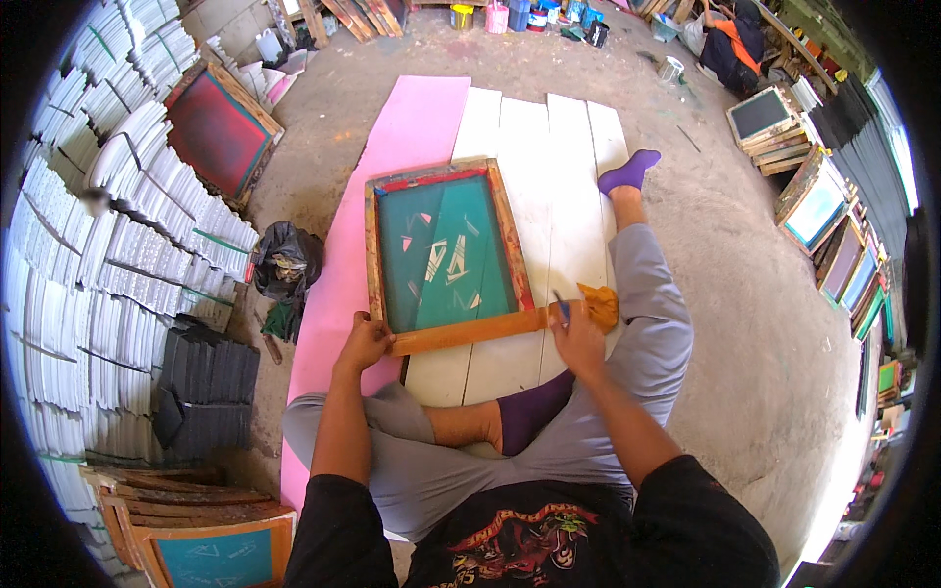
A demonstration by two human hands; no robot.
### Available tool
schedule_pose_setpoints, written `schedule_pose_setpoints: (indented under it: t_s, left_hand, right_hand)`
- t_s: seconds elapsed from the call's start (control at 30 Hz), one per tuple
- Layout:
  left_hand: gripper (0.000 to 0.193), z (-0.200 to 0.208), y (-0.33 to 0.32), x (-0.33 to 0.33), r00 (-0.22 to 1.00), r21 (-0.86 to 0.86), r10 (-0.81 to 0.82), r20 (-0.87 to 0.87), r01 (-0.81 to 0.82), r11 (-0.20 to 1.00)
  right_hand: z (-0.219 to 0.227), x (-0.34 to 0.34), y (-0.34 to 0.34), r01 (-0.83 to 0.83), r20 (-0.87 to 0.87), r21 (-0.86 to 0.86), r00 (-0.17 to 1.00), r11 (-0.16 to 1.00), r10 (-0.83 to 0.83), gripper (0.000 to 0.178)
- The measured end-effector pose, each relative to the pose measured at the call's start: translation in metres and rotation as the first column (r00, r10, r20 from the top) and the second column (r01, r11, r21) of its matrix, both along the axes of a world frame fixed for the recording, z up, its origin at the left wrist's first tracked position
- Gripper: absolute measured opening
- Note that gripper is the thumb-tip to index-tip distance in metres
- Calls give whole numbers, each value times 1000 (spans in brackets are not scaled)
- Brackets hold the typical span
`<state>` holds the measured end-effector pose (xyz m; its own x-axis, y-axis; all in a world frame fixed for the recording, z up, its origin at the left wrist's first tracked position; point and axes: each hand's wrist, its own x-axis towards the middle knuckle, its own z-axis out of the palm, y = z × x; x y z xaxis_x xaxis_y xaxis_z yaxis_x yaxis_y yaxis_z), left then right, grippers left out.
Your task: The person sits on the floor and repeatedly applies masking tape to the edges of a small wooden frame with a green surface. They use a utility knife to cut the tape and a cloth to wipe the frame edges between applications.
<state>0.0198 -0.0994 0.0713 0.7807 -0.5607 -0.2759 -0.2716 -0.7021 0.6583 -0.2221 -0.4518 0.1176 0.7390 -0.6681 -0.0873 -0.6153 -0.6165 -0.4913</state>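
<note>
A screen-printing frame [503,211] with a wooden border and green mesh lies in front of me, with pale angular shapes showing in the mesh. Along its near side runs a strip of brown tape [469,331]. My left hand [366,343] pinches the strip's left end at the frame's near left corner. At the near right corner my right hand [579,338] is closed around a slim blue tool [564,311], whose exact kind I cannot make out; its fingers are by the strip's right end. Just beyond that hand sits a crumpled orange-brown piece [601,307].
Pink [417,122] and white boards [524,127] lie under the frame and me. White stacked sheets [127,255] stand at the left, beside a black bag [287,260]. More screen frames [814,201] lean at the right. A person [733,44] sits far right.
</note>
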Motion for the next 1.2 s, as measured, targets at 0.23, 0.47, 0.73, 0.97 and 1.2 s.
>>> schedule_pose_setpoints:
  t_s: [0.23, 0.47, 0.73, 0.97, 1.2]
  left_hand:
    - [12, 4, -5, -3, 999, -26, 38, -23, -39, 999]
    - [15, -4, -1, 6, 996, 25, -16, -89, 18, 1000]
    - [13, 3, 0, -2, 990, -2, 103, -94, -104, 995]
    - [16, -8, 11, -4, 995, -52, 95, -21, -96, 994]
    - [19, 13, 5, -10, 996, 42, 44, 83, -47, 998]
  right_hand:
    - [-1, 21, -89, -195, -260, 97, 942, 976, 213, 58]
    - [23, -4, -132, -173, -143, 295, 964, 940, 222, 52]
    - [-16, 98, -180, -78, 256, 55, 965, 995, 61, 44]
    - [-87, 150, -198, 108, 256, -132, 964, 985, -71, 44]
    - [-90, 105, -145, -194, 41, -454, 970, 869, 238, 48]
